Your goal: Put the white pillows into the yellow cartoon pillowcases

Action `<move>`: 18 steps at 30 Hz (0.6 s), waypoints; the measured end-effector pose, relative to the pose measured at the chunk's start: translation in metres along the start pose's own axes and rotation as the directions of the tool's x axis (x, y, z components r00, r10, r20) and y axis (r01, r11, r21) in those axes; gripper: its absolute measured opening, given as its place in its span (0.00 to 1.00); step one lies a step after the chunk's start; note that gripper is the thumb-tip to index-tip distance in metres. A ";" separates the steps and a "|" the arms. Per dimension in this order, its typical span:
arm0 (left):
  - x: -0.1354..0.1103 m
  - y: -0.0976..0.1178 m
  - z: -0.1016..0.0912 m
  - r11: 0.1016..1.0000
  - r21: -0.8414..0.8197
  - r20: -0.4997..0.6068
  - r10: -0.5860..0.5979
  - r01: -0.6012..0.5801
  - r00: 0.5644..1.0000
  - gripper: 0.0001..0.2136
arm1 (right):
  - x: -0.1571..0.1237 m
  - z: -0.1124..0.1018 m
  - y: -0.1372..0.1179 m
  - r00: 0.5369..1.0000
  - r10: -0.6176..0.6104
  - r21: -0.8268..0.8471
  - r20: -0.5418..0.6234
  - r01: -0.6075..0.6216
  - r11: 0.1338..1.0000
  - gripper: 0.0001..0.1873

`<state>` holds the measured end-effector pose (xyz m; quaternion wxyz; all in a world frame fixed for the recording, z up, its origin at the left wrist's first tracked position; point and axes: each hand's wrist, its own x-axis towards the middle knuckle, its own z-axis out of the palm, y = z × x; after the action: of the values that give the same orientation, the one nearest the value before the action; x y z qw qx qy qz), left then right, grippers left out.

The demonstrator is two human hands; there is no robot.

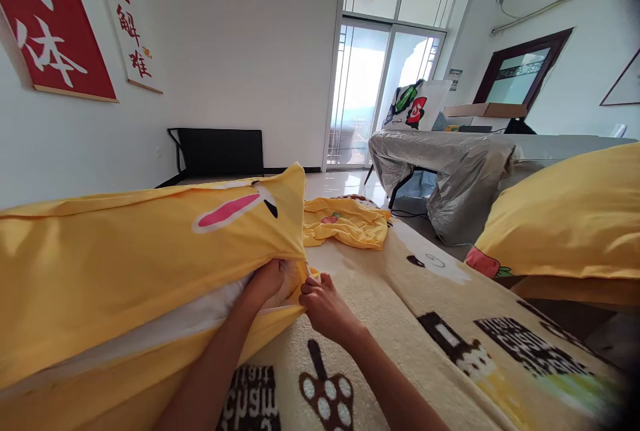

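A long yellow pillowcase (125,251) with a rabbit print lies across the left, its open side facing me. White filling of a pillow (205,311) shows through the gap. My left hand (269,282) is curled inside the opening near the right-hand corner, closed on the white pillow; its fingertips are partly hidden by cloth. At that same corner, my right hand (325,304) pinches the edge of the pillowcase between thumb and fingers.
A patterned cream blanket (365,298) spreads beneath. Beyond the corner lies a crumpled yellow cloth (345,221) with a carrot print. A plump yellow pillow (570,218) is at right. Behind are a plastic-covered table (445,144) and a black bench (220,151).
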<state>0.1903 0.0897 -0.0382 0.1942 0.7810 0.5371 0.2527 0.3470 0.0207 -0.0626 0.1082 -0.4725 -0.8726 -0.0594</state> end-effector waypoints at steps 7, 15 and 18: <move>-0.004 -0.019 0.006 0.994 -0.084 -0.019 0.063 -0.064 0.998 0.16 | 0.004 0.002 -0.006 1.000 -0.014 -0.012 0.003 0.014 1.000 0.05; -0.025 0.011 0.014 0.975 -0.166 0.015 0.150 -0.146 0.989 0.11 | 0.006 0.012 0.002 0.999 0.017 0.014 -0.033 -0.017 1.000 0.10; -0.031 0.018 0.019 0.961 -0.220 0.071 0.189 -0.169 0.979 0.13 | 0.005 0.006 0.002 0.998 0.037 0.030 -0.048 -0.036 0.999 0.12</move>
<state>0.2058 0.0536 -0.0485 0.2773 0.8119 0.4247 0.2891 0.3448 0.0270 -0.0675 0.1373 -0.4851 -0.8618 -0.0562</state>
